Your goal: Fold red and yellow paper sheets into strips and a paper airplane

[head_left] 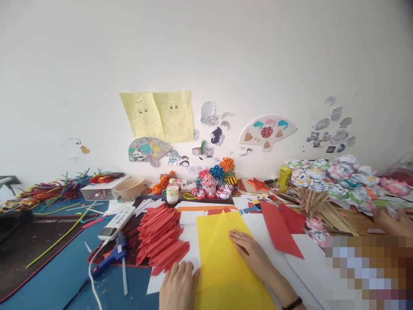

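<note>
Cluttered craft table (64, 267) with blue mat against a white wall (206, 51), one yellow sheet (222, 258) at the near edge, left hand (179, 286) flat on its left edge, right hand (250, 252) flat on top, neither gripping, one red paper pile (161, 239) just left, one glue gun (111, 258), two yellow drawings (159, 114) on the wall

Your worktable: sheet at centre, stock to either side.
Your left hand (178, 285) and right hand (250, 252) lie on the folded paper sheet (222, 262) before you; left of it the stack of folded pieces (161, 239), then the glue gun (111, 258); bottle (172, 192) behind; stick bundle (318, 206) right.
</note>
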The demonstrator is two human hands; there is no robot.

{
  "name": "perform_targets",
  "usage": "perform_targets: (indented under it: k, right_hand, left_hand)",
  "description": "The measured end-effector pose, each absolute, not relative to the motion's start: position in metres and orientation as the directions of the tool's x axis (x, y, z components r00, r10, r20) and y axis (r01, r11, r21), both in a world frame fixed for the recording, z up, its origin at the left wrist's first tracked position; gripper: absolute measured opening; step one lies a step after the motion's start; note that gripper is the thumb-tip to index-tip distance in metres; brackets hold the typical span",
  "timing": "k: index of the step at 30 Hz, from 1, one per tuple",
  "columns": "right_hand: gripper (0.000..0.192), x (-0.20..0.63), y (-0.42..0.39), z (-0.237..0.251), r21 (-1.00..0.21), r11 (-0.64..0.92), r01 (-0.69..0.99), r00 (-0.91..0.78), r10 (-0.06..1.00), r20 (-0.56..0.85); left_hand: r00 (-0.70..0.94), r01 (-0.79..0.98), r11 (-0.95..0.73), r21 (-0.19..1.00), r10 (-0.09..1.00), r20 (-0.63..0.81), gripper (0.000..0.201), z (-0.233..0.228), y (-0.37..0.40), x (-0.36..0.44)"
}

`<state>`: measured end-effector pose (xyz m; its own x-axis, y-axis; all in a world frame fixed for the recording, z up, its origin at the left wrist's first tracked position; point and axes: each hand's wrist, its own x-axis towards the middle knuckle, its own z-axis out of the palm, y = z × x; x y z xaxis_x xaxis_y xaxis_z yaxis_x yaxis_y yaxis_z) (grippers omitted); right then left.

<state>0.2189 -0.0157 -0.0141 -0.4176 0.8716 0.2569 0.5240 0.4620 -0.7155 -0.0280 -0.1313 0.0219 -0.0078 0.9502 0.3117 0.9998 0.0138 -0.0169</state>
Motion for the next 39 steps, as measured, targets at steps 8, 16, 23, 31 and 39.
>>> perform_targets:
  k: [8, 16, 23, 31, 39]
  right_hand:
    - [0.046, 0.226, -0.011, -0.019, -0.82, 0.372, 0.435, -0.227, 0.927, 0.3]
    - [0.05, 0.235, 0.001, -0.002, -0.989, 0.118, 0.087, -0.168, 0.98, 0.103]
    - [0.046, 0.239, -0.001, 0.01, -0.99, 0.137, 0.033, -0.126, 0.983, 0.131]
    - [0.037, 0.241, -0.003, 0.011, -0.993, 0.115, -0.02, -0.125, 0.985, 0.117]
    - [0.041, 0.244, 0.0, -0.001, -0.989, 0.137, 0.063, -0.091, 0.987, 0.131]
  left_hand:
    - [-0.063, 0.898, 0.034, 0.439, 0.997, 0.051, 0.007, 0.019, -0.089, -0.017]
    - [-0.028, 0.685, -0.031, 0.728, 0.997, 0.068, 0.013, 0.032, -0.069, -0.039]
    - [0.011, 0.605, -0.116, 0.788, 0.991, 0.137, 0.019, 0.045, -0.045, -0.04]
    - [0.008, 0.619, -0.156, 0.77, 0.981, 0.193, 0.021, 0.049, -0.032, -0.038]
    - [-0.006, 0.617, -0.185, 0.765, 0.971, 0.24, 0.03, 0.048, -0.022, -0.035]
